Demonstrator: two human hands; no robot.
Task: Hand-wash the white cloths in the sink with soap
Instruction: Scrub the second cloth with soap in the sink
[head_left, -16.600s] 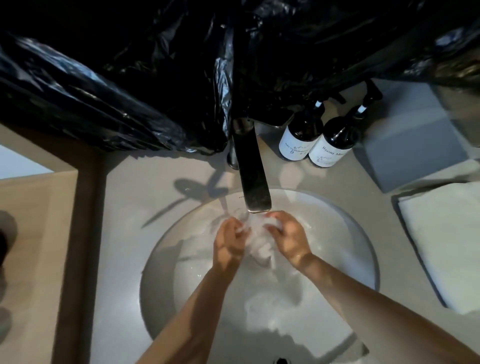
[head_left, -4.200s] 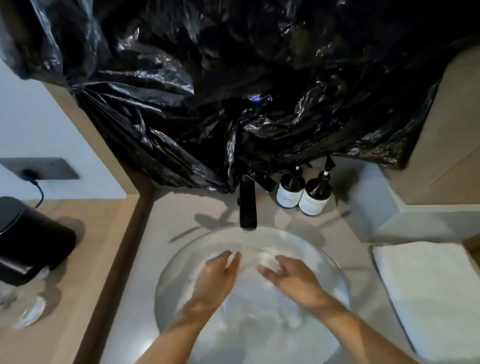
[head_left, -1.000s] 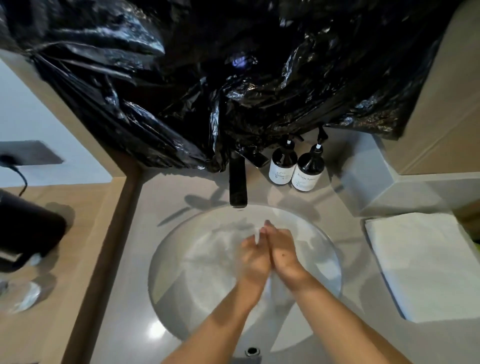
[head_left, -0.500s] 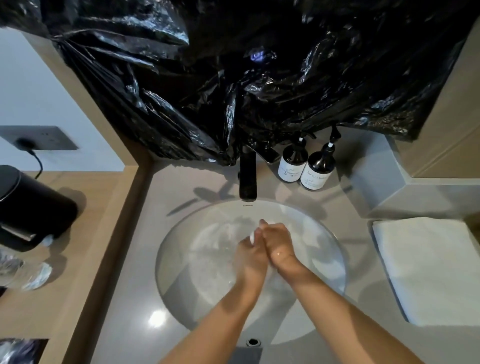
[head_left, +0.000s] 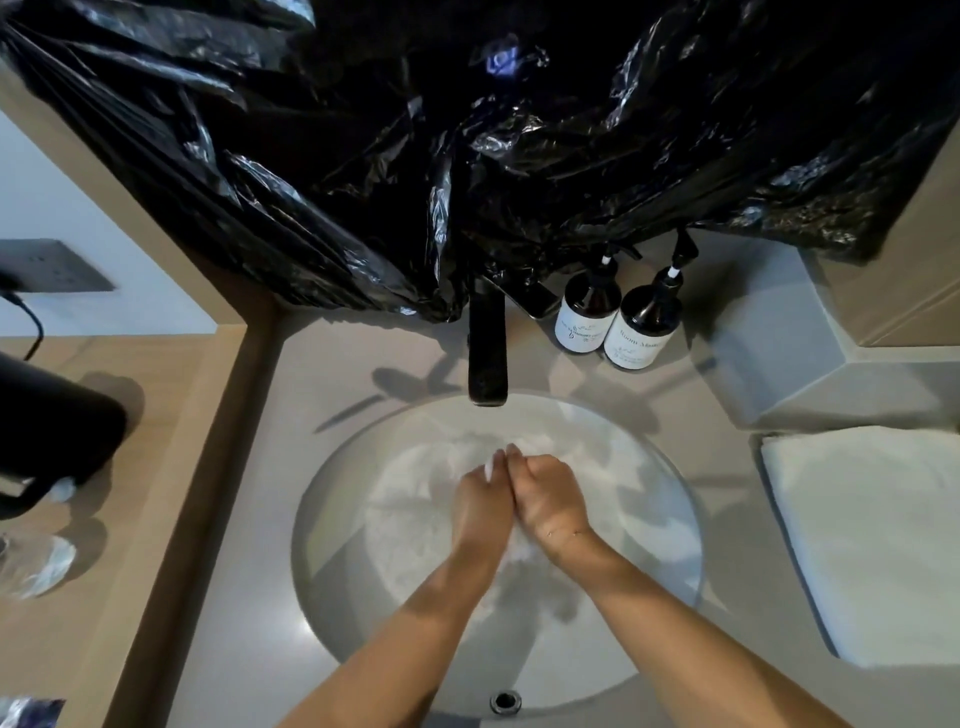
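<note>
1. Down in the round white sink basin: left hand and right hand pressed side by side, fingertips touching, over wet white cloths.
2. Fingers mostly straight, slightly cupped; grip on any cloth impossible to tell.
3. Behind the basin: a black rectangular faucet spout, no visible stream.
4. Right of the faucet on the grey bench: two dark pump bottles with white labels, touching each other.
5. Far right: a folded white towel.
6. Above: crumpled black plastic sheeting.

Black plastic sheeting above folded towel
</note>
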